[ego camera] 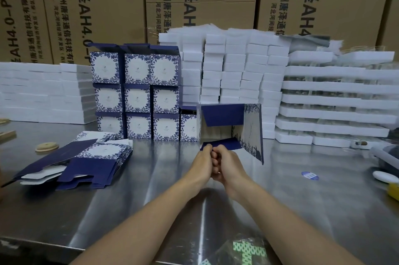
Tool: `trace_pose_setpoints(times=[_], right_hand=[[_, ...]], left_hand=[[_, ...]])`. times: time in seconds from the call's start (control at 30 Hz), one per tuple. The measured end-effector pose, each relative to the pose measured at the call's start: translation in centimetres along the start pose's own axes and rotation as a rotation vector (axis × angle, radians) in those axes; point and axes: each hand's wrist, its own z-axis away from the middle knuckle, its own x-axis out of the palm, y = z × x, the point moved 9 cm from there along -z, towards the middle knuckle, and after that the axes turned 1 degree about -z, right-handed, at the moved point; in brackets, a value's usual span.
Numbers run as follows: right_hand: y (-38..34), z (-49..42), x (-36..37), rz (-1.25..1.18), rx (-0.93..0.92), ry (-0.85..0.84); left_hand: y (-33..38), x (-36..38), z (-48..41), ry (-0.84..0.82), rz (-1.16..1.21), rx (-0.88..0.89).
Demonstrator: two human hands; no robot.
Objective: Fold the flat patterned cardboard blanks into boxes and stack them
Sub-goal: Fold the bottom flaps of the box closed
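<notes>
Brown printed cartons (pixel 90 5) fill the top of the frame; below them a steel table (pixel 151 200) spans the lower half; stacks of white foam trays (pixel 233 70) line its far edge. Left of centre stand the finished patterned boxes (pixel 138 96), three columns three high, with one more box (pixel 188 127) at table level on their right; a fanned pile of flat blanks (pixel 86 161) lies at middle left. Just right of centre, a half-folded box (pixel 228 126) stands with its open side toward the camera, a patterned panel swung out on its right; its lower navy flap (pixel 224 143) meets the fingertips. Both forearms reach in from the bottom edge and converge; the left hand (pixel 203 163) and right hand (pixel 228 164) touch knuckle to knuckle, fingers curled tight, each pinching that flap's near edge. A wooden disc (pixel 46 147) lies at far left; a blue sticker (pixel 309 175) at right.
</notes>
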Motion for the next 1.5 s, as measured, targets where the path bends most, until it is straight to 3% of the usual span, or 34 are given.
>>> trace_pose_setpoints(times=[0.27, 0.47, 0.53, 0.7, 0.77, 0.8, 0.87, 0.9, 1.0, 1.03, 1.23, 1.4, 1.5], right_hand=[[-0.7, -0.2, -1.1, 0.005, -0.005, 0.081], [-0.8, -0.6, -2.1, 0.011, -0.046, 0.155], [-1.3, -0.8, -1.9, 0.123, -0.099, 0.118], [-1.4, -1.0, -1.0, 0.654, -0.252, -0.231], [-1.7, -1.6, -1.8, 0.839, -0.350, -0.151], [-2.1, -2.0, -2.4, 0.807, -0.373, -0.080], [-3.2, -2.5, -4.3, 0.411, -0.357, 0.069], [-3.8, -2.6, -5.1, 0.336, -0.363, 0.144], [-6.8, -1.2, -4.8, 0.692, -0.744, 0.195], [-7.2, -0.8, -4.6, 0.692, -0.787, 0.179], [-7.9, -0.1, -6.1, 0.505, -0.672, 0.313], [-7.3, -0.3, -6.0, 0.508, -0.625, 0.326], [-7.4, -0.1, -6.2, 0.501, -0.645, 0.332]], left_hand=[[0.3, -0.5, 0.3, -0.017, 0.167, -0.009], [0.8, -0.9, -0.1, -0.014, 0.154, 0.035], [0.8, -0.9, -0.2, -0.022, 0.188, 0.038], [1.7, -4.1, -1.2, 0.115, 0.301, 0.056], [2.0, -5.7, -1.7, 0.166, 0.277, 0.057], [1.9, -6.4, -1.9, 0.181, 0.271, 0.052], [1.9, -7.2, -2.0, 0.187, 0.254, 0.053], [2.1, -7.2, -1.9, 0.172, 0.248, 0.062], [3.2, -6.6, -1.6, 0.109, 0.226, 0.136], [3.6, -6.3, -1.5, 0.098, 0.191, 0.178], [5.1, -5.6, 0.2, 0.078, 0.060, 0.346], [5.4, -6.1, 0.3, 0.218, -0.221, 0.483], [4.6, -6.7, -0.3, 0.272, -0.214, 0.443]])
